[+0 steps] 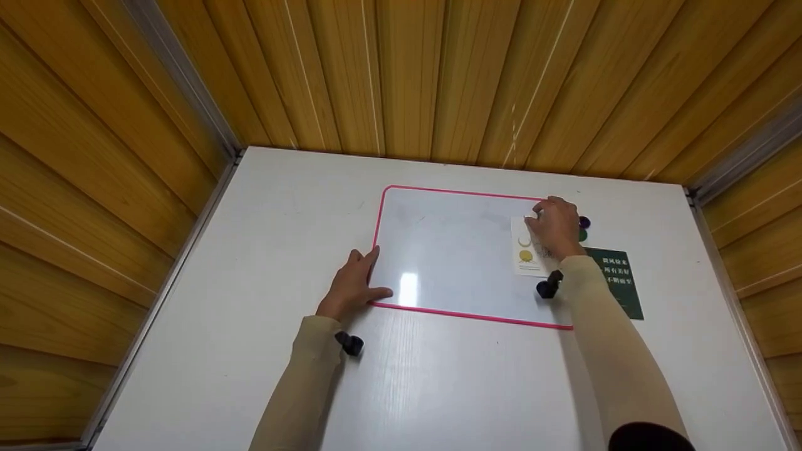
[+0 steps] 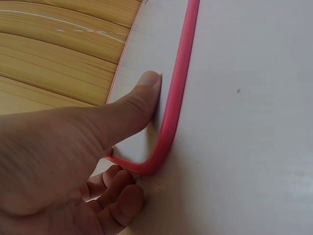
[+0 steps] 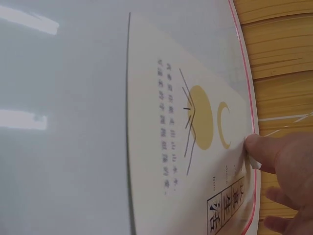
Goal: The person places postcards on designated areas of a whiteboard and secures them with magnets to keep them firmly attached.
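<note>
A whiteboard with a red-pink rim lies on the white table. My left hand grips its near left corner. In the left wrist view the thumb lies over the board's face, and the other fingers curl at the edge. Toward the board's far right corner, my right hand holds the top end of a cream card, which lies on the board. Gold moon and disc shapes and dark printed characters mark this card. The right thumb is on its edge; the fingers' contact is partly hidden.
A dark green card with white characters lies right of the board, partly behind the right sleeve. Just past the right hand are a dark purple round piece and a green one. Wood-patterned walls border the table.
</note>
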`<state>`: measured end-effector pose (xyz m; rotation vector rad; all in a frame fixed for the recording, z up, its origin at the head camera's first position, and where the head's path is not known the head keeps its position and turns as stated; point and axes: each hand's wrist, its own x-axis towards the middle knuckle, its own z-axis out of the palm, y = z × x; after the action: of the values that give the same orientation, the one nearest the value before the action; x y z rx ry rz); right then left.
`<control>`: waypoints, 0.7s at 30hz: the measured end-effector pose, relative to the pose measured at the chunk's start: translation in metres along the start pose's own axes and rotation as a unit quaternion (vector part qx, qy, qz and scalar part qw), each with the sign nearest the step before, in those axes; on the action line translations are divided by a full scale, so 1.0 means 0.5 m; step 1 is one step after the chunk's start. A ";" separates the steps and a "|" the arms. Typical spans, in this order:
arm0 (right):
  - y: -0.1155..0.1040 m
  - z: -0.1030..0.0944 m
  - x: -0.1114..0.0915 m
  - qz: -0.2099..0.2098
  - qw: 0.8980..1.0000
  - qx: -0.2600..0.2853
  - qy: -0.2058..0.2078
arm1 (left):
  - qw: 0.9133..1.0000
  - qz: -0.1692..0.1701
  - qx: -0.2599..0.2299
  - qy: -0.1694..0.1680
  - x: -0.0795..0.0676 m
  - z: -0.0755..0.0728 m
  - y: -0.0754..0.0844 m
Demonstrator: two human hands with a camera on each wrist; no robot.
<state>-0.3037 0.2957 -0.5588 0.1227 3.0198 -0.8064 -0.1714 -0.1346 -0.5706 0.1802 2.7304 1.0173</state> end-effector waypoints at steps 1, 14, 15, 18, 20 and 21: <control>0.000 0.001 0.000 0.000 1.000 -0.002 0.000 | 1.000 0.000 0.000 -0.001 0.001 0.001 -0.001; -0.003 0.003 -0.001 0.001 1.000 -0.011 -0.007 | 1.000 0.003 -0.003 -0.004 -0.003 -0.006 0.003; -0.002 0.003 -0.001 0.000 1.000 -0.013 -0.008 | 1.000 0.004 -0.003 -0.004 -0.003 -0.007 0.004; -0.002 0.003 -0.003 0.000 1.000 -0.016 -0.011 | 1.000 0.002 -0.002 -0.004 -0.004 -0.007 0.004; -0.002 0.004 -0.003 0.002 1.000 -0.015 -0.012 | 1.000 0.002 0.002 -0.004 -0.004 -0.006 0.004; -0.001 0.004 -0.003 0.003 1.000 -0.014 -0.012 | 1.000 0.002 0.003 -0.004 -0.004 -0.006 0.003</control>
<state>-0.3021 0.2940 -0.5602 0.1206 3.0059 -0.7600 -0.1701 -0.1355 -0.5671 0.1896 2.7276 1.0090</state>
